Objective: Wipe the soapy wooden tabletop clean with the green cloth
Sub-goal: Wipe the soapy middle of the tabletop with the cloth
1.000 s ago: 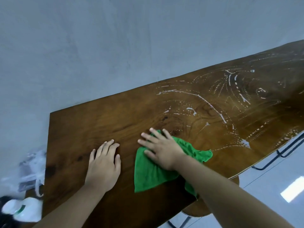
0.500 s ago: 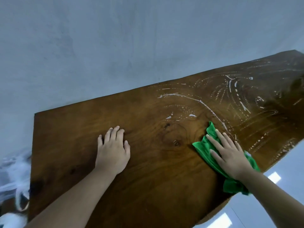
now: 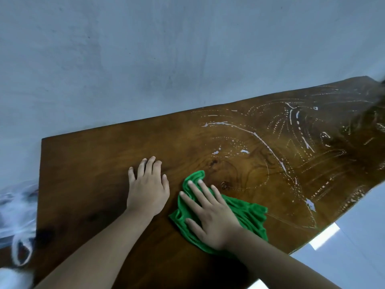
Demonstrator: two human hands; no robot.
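A dark wooden tabletop (image 3: 87, 170) runs from lower left to upper right against a grey wall. White soap streaks and dotted trails (image 3: 291, 130) cover its right half; the left half looks bare of soap. My right hand (image 3: 208, 213) presses flat with straight fingers on a crumpled green cloth (image 3: 250, 215) near the table's front edge. My left hand (image 3: 148, 188) rests flat on the bare wood just left of the cloth, fingers straight and together.
The grey wall (image 3: 166, 59) stands right behind the table's far edge. A blurred white plastic bag (image 3: 18, 215) lies beyond the table's left end. Pale glossy floor (image 3: 354, 236) shows past the front edge at right.
My right hand slid the green cloth back to the left, from the soapy streaks toward my left hand. The left hand kept its place on the wood.
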